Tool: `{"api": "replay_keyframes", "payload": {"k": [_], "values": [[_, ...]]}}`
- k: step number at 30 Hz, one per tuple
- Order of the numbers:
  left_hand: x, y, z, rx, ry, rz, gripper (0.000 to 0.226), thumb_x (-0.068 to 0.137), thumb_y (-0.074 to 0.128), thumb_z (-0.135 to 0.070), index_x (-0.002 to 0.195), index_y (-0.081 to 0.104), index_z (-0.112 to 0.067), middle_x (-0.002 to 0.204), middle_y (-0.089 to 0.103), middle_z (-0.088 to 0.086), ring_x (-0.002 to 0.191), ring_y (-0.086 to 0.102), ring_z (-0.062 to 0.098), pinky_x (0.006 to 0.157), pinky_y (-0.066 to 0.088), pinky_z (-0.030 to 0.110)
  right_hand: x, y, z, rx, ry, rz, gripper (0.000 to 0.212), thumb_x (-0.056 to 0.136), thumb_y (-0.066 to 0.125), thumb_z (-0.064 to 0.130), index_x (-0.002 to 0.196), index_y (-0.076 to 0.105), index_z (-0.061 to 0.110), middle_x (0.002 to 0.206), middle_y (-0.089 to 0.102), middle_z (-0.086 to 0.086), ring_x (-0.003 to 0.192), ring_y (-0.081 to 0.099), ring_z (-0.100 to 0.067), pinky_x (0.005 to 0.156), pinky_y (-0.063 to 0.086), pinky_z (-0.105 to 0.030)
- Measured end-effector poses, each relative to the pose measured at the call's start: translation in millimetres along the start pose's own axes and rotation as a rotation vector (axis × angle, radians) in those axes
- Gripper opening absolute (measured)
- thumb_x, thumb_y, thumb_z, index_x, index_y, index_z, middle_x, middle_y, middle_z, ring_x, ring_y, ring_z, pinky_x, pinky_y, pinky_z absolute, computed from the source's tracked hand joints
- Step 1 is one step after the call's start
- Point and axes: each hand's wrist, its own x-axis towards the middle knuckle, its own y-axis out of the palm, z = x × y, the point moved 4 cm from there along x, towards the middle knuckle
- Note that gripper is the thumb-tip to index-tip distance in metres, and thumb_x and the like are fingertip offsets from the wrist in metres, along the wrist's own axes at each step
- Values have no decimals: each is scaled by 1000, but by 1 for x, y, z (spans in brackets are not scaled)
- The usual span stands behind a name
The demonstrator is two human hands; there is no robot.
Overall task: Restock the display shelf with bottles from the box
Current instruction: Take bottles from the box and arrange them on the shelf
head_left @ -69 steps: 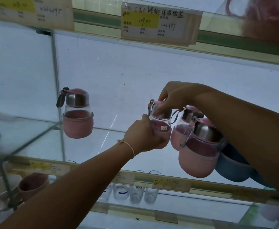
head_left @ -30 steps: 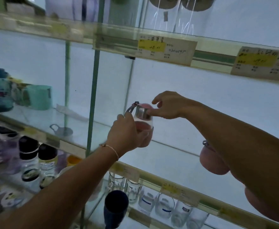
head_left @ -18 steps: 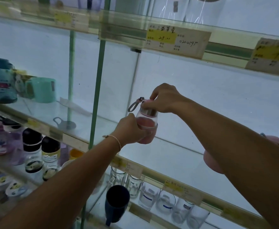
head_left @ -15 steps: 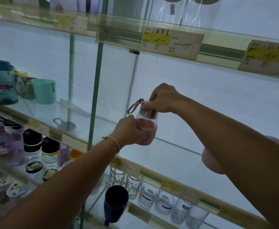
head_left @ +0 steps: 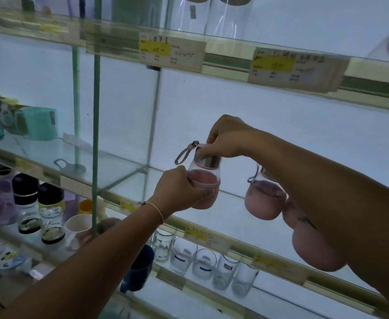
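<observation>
The bottle (head_left: 204,180) is small and bulbous. It has a clear glass shoulder, a soft-looking pink sleeve round the lower half, and a brushed steel collar (head_left: 208,161) under a pink cap. A grey loop strap (head_left: 184,154) hangs off the cap's left side. The bottle is upright over the front part of the glass shelf (head_left: 230,210), left of the other stock. Whether its base touches the glass cannot be told, as the palm hides it.

The left hand (head_left: 179,192) grips the body from the left and below, fingers wrapped round the sleeve. A thin braided bracelet (head_left: 154,207) sits at the wrist. The right hand (head_left: 228,138) comes over the top with its fingers curled down on the cap, thumb and forefinger pinching at the collar's upper edge.

Just to the right, not touching, a second bottle (head_left: 263,199) of the same make is on the shelf, its neck partly covered by the right forearm. A third bottle (head_left: 313,252), also pink, shows below that forearm, mostly hidden and blurred.

Paper price labels (head_left: 170,52) with yellow patches are fixed to the rail of the shelf above. Clear tumblers (head_left: 202,261) stand in a row on the shelf below, with a dark blue mug (head_left: 140,270) left of them. A green post (head_left: 95,134) rises left of the hands. Beyond it are a teal cup (head_left: 38,123) and, lower, dark-capped jars (head_left: 25,199).
</observation>
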Motion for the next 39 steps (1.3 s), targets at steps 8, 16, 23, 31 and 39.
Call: {"api": "replay_keyframes", "payload": {"k": [8,16,23,31,39], "values": [[-35,21,-42,-43,23,-11,61,66,73,-70,94,61,-17,89,68,-2,79,63,12,67,53,23,-45,-9,-31,-43,-26,-14,53,80,71,58,90,79,6,96,73,-11,87,65,-22,61,44,-27],[-62,38,-85,-5,75,21,43,74,73,-59,83,56,-21,84,68,-1,71,58,10,58,45,16,-85,-18,-63,-58,-26,8,63,78,70,64,95,79,4,98,74,-15,71,57,-19,63,41,-29],[-73,54,-103,5,86,28,51,72,73,-61,97,64,-17,91,72,0,78,64,13,72,56,29,-106,-25,-80,-119,-60,43,67,79,68,66,101,78,4,103,75,-13,95,68,-26,74,50,-34],[-76,56,-114,-12,89,73,47,77,74,-52,103,68,-14,96,72,3,79,61,14,63,44,16,-106,-25,-86,-116,-33,15,66,74,73,67,99,78,6,99,75,-6,89,68,-23,72,51,-34],[-79,62,-118,-33,93,70,42,81,72,-48,105,69,-14,97,72,2,78,58,12,61,40,11,-115,-25,-93,-117,-26,12,62,79,70,65,96,79,6,88,73,-10,79,63,-22,56,38,-26]]}}
